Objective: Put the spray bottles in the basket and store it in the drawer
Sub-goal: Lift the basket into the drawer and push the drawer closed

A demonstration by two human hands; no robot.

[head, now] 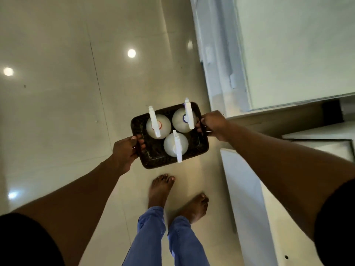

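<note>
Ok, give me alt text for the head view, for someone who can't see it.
Seen from above, a person's left hand and right hand carry a dark basket by its two short ends, with three white spray bottles standing upright inside. Below it are bare feet on a glossy tiled floor, with white cabinetry to the right.

A dark basket (194,148) hangs above the glossy tiled floor (57,112), left hand (125,150) and right hand (212,123) gripping its opposite ends; three white spray bottles (158,126) stand inside (nozzles up), bare feet (161,189) just below the basket.
</note>
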